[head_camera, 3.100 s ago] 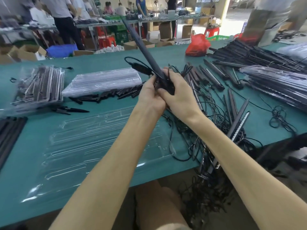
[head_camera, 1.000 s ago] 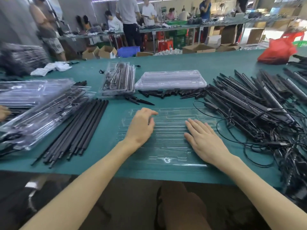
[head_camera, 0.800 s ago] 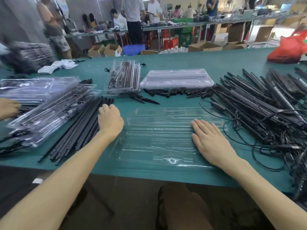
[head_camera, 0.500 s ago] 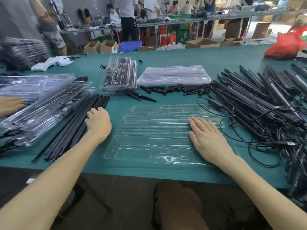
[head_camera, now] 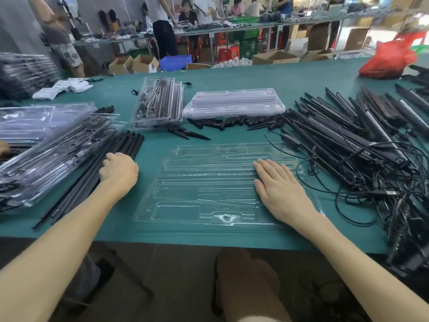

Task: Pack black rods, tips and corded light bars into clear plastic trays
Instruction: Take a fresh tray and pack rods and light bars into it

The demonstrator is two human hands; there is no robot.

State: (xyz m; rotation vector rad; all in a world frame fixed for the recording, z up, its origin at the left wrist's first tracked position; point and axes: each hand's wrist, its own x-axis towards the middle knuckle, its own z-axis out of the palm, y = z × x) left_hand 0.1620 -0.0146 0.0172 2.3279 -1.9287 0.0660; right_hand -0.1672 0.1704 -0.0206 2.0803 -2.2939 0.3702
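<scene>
Head view, state of left hand (head_camera: 119, 170): knuckles up, fingers curled round the black rods (head_camera: 92, 180); the back of the hand hides the fingertips, so which rod it grips cannot be told.
State of right hand (head_camera: 282, 189): released, fingers straight, lying flat on the right part of the clear tray (head_camera: 197, 182).
Place of clear tray: on the counter (head_camera: 243, 75) between the two hands; the green surface shows through its moulded slots; its right end is covered by the right hand.
Place of black rods: a slanting bundle just left of the clear tray; the filled trays (head_camera: 46, 154) overlap its left side.
Cut off: the filled trays by the left border; the corded light bars (head_camera: 348, 135) by the right border.
Behind the clear tray: tips (head_camera: 232, 123) in a loose row, in front of a stack of empty trays (head_camera: 234, 102); a second filled stack (head_camera: 160, 101) stands left of it.
Hard to make out: red bag (head_camera: 390, 59), far right, blurred.
In the way: a cord loop from the corded light bars lies at the clear tray's far right corner.
Edges: the clear tray's near rim lies close to the counter's near edge; cords hang over that edge at the right.
Open room: a strip of bare counter between the black rods and the clear tray, and more behind the stacks.
</scene>
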